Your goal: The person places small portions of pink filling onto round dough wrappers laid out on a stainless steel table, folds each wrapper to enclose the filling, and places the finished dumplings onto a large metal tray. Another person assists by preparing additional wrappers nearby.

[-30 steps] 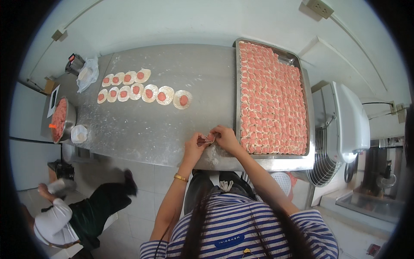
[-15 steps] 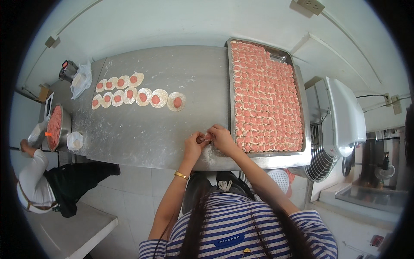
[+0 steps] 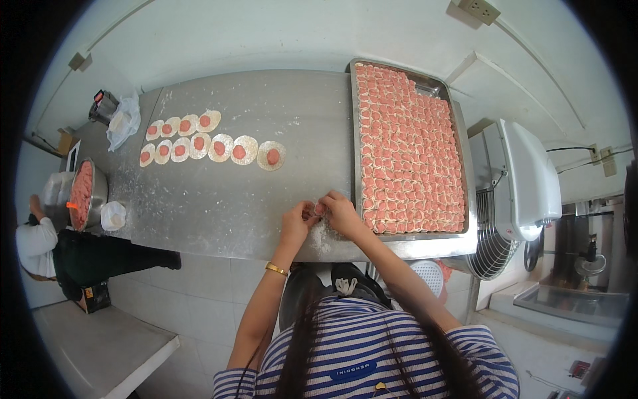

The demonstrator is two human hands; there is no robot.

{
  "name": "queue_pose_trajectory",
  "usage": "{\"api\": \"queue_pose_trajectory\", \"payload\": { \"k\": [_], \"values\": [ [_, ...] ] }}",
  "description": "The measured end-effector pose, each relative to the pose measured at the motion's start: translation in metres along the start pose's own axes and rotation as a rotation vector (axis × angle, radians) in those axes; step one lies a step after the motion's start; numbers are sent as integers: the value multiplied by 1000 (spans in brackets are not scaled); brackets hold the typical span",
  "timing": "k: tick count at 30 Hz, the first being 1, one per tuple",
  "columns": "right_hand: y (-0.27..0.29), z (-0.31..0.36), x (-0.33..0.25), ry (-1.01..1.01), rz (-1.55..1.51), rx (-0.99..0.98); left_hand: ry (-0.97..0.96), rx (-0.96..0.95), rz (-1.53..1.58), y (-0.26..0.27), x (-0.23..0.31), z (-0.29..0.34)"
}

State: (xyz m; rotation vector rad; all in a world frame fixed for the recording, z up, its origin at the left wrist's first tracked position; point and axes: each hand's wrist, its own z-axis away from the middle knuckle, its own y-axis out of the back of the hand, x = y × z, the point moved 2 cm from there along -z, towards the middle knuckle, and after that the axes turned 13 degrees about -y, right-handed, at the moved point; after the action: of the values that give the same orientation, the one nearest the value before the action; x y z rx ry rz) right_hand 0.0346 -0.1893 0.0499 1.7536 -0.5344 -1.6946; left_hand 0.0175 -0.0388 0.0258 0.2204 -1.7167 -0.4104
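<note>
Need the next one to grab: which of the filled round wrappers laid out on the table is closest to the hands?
The filled wrapper at the right end of the front row. It sits a little apart from its neighbours; all the others lie further left, away from both hands.

Between the earlier frames and now, the co-worker (image 3: 63, 249) at the nine o'clock edge has changed posture: first seen low at about eight o'clock, bent over with a dark foot lifted toward the worktop (image 3: 219, 199), the person then shifted up the left edge and now stands at nine o'clock beside the bowl of pink filling (image 3: 83, 193), sleeve raised toward it. The left hand (image 3: 298, 223) and right hand (image 3: 340, 213) have closed in slightly on the small wrapper (image 3: 318, 208) pinched between them, fingers now more tightly bunched. The whole view has drifted a little, so tray (image 3: 465, 233) and wrapper rows sit marginally toward seven o'clock.
</note>
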Motion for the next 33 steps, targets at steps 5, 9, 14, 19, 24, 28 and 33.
{"api": "queue_pose_trajectory", "payload": {
  "k": [5, 9, 14, 19, 24, 28, 33],
  "values": [
    [2, 0, -2, 14, 0, -45, -2, -46, -66, 0, 9, -3],
    [1, 5, 2, -1, 40, 11, -76, 14, -109, 2, 8, 1],
    [-3, 3, -2, -41, -66, -18, -42, -32, -97, 1, 16, 0],
    [-1, 7, -7, 29, 21, 159, -122, 26, -128, 2, 14, 3],
    [-6, 7, 0, -32, -29, -8, -78, -3, -97, 1, 14, 3],
    [-3, 10, -12, 106, 34, 158, -65, 8, -61, 6, 7, 9],
    [-14, 5, 10, 52, 57, -33, -61, 156, -103, 20, -15, 21]
  ]
}}
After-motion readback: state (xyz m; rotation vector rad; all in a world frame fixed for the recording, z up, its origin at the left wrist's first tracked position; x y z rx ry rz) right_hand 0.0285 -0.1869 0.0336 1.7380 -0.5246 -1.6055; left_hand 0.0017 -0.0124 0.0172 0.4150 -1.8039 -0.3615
